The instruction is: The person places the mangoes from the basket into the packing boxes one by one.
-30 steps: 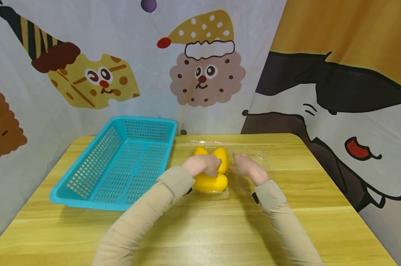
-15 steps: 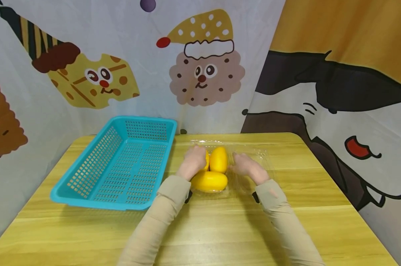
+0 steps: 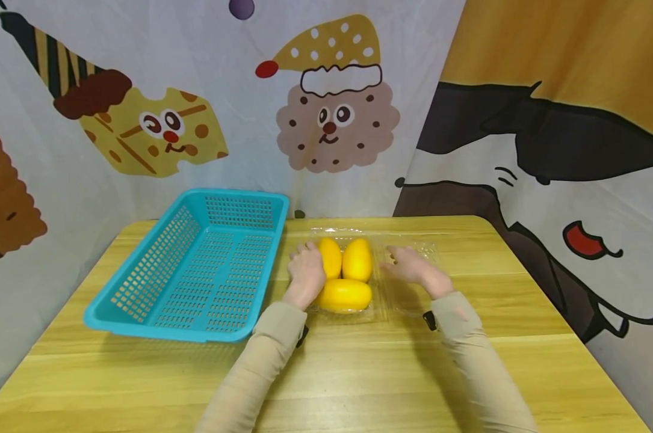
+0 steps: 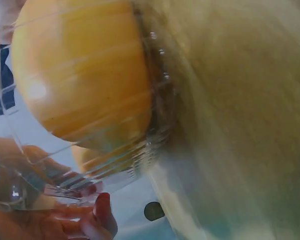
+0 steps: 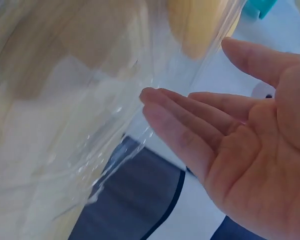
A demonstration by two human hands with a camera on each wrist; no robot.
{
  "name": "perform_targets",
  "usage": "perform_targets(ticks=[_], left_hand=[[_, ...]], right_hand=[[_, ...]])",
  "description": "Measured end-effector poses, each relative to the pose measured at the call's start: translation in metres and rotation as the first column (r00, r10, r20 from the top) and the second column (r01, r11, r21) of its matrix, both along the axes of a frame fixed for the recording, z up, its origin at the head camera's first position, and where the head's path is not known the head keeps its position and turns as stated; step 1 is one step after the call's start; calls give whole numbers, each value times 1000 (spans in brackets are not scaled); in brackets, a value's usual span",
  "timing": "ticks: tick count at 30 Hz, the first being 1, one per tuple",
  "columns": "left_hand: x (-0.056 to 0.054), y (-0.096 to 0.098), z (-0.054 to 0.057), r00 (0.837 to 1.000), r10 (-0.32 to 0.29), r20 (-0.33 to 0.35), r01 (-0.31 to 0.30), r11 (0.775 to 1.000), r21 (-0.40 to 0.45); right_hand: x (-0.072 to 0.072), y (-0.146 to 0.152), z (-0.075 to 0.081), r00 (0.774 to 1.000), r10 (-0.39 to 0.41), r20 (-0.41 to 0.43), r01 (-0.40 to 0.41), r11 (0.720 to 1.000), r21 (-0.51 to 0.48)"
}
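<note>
Three yellow mangoes lie in a clear plastic clamshell box (image 3: 379, 314): a left one (image 3: 330, 257), a right one (image 3: 357, 260) and a front one (image 3: 345, 295) lying crosswise. My left hand (image 3: 307, 270) is at the box's left side, beside the left mango. In the left wrist view its loosely bent fingers (image 4: 65, 220) are by the clear wall, with one mango (image 4: 85, 75) large behind the plastic. Over the opened-out clear lid (image 3: 426, 249) on the right is my right hand (image 3: 414, 266). Its fingers (image 5: 184, 132) extend nearly straight by the lid's edge, holding nothing.
A turquoise perforated basket (image 3: 272, 264) stands left of the box, with nothing in it. Both rest on a wooden table (image 3: 348, 373). Behind the table hangs a cartoon-printed cloth (image 3: 239, 120).
My left hand has moved left, from over the mangoes to the box's left side, uncovering the left mango. My right hand has shifted slightly right over the lid.
</note>
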State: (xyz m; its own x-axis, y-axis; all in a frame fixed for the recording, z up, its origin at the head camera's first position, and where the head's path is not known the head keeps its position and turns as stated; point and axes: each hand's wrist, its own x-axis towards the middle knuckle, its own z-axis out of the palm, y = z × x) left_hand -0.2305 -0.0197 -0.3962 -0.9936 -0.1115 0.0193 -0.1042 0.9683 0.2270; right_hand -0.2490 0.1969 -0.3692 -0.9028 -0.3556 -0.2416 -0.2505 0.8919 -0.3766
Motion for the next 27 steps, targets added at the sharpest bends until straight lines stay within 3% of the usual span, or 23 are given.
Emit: perform_targets(ticks=[5,15,20,27], left_hand=[[1,-2,-5,999,14,-29,-13,1000,18],[1,-5,-10,999,31,-10,-30,998,62],[1,-6,-12,999,34,-5,-34,997,70],[2,-6,-13,999,38,3,-38,996,81]], right_hand=[[-4,22,0,999,-27,23,26,999,34],[-12,68,-6,991,-129,44,122,983,136],[-10,78,-4,985,-162,54,154,980,129],[-6,91,0,984,-146,106,124,974,189]])
